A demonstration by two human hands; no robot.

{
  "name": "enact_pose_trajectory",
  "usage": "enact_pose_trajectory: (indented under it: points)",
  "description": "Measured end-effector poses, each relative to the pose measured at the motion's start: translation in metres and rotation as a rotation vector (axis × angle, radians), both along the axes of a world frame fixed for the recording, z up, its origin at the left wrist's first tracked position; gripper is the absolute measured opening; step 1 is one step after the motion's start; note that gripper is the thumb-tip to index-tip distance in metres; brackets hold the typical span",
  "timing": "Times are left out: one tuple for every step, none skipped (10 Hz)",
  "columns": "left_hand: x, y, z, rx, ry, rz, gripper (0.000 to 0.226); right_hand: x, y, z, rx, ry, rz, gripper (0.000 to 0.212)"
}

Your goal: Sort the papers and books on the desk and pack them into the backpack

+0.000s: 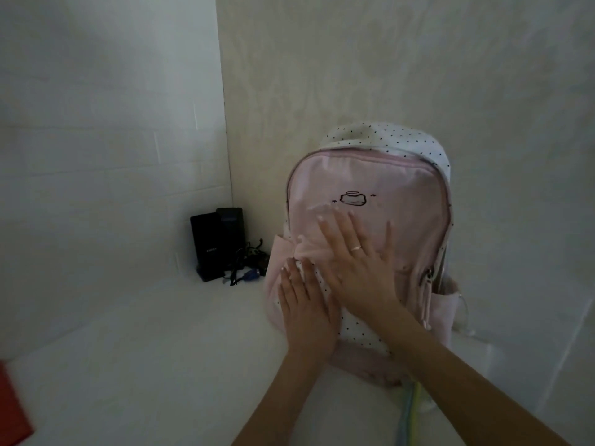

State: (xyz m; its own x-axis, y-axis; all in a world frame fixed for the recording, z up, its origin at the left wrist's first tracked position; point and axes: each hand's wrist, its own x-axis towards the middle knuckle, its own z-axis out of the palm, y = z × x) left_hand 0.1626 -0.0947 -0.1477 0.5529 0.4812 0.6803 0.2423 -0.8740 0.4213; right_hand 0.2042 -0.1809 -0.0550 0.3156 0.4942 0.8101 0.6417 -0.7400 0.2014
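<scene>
Left hand (pixel 304 304), right hand (pixel 357 262) flat on backpack (pixel 370 185).

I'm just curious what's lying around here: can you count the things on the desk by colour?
Pink and white: 1, the backpack
Black: 2, the two boxes by the wall, with tangled cables not counted
Red: 1, a flat thing at the left edge
Total: 4

head view | from above, facing forward and down | close on backpack (pixel 370 194) at desk corner
</scene>
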Motion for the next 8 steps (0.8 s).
enact_pose_trajectory:
  points:
    - [-0.003, -0.003, 0.003, -0.037, 0.025, 0.016, 0.071, 0.02, 0.014, 0.034, -0.065, -0.013, -0.056, 0.059]
    - [-0.001, -0.002, 0.01, -0.078, 0.058, 0.027, 0.071, 0.049, 0.016, 0.038, -0.175, 0.054, -0.158, 0.058]
    - [-0.004, -0.002, 0.015, -0.106, 0.108, 0.046, 0.07, 0.035, 0.017, 0.035, -0.155, 0.048, -0.149, 0.059]
    - [-0.008, -0.004, 0.018, -0.082, 0.089, 0.053, 0.07, 0.008, 0.005, 0.017, -0.076, 0.02, -0.067, 0.057]
    - [-0.011, -0.006, 0.028, 0.014, 0.06, 0.013, 0.063, 0.003, -0.014, -0.015, -0.094, 0.058, -0.039, 0.055]
    - [-0.005, 0.001, 0.031, 0.099, 0.096, -0.045, 0.071, 0.012, -0.021, -0.019, -0.13, 0.126, -0.073, 0.054]
    - [-0.02, 0.001, 0.051, 0.066, 0.289, -0.071, 0.067, 0.002, -0.012, -0.015, -0.179, 0.236, -0.032, 0.056]
    - [-0.048, -0.006, 0.082, 0.005, 0.304, -0.109, 0.056, -0.014, -0.021, 0.003, -0.131, 0.318, 0.05, 0.061]
